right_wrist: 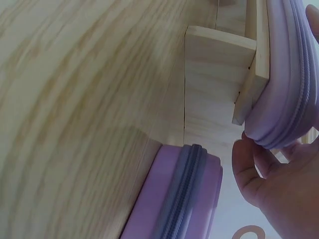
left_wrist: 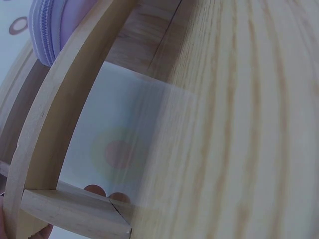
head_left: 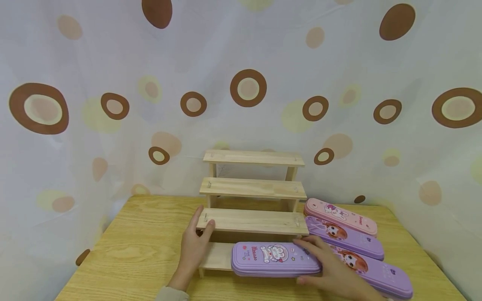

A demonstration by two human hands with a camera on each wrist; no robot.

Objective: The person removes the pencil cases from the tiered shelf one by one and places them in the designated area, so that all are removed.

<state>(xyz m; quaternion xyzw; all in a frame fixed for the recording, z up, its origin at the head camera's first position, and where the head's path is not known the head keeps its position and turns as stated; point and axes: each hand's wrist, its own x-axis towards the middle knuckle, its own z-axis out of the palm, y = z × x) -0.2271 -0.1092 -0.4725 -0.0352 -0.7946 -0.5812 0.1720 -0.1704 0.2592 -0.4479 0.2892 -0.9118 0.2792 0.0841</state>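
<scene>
A pale wooden tiered rack (head_left: 252, 220) stands on the table with several steps. My left hand (head_left: 193, 246) grips the left end of its second-lowest step, thumb on top. A purple pencil case (head_left: 276, 259) with a cartoon rabbit lies across the right part of the lowest step, its front edge overhanging. My right hand (head_left: 327, 267) holds this case by its right end. In the right wrist view, the thumb and fingers are at the rounded, zipped end of the pencil case (right_wrist: 284, 84). The left wrist view shows only a little of the left hand.
Right of the rack lie a pink pencil case (head_left: 340, 216) and two purple pencil cases with a red-haired girl, the farther one (head_left: 357, 242) and the nearer one (head_left: 391, 278). A patterned curtain (head_left: 241, 50) hangs behind the wood-grain table (head_left: 143, 242).
</scene>
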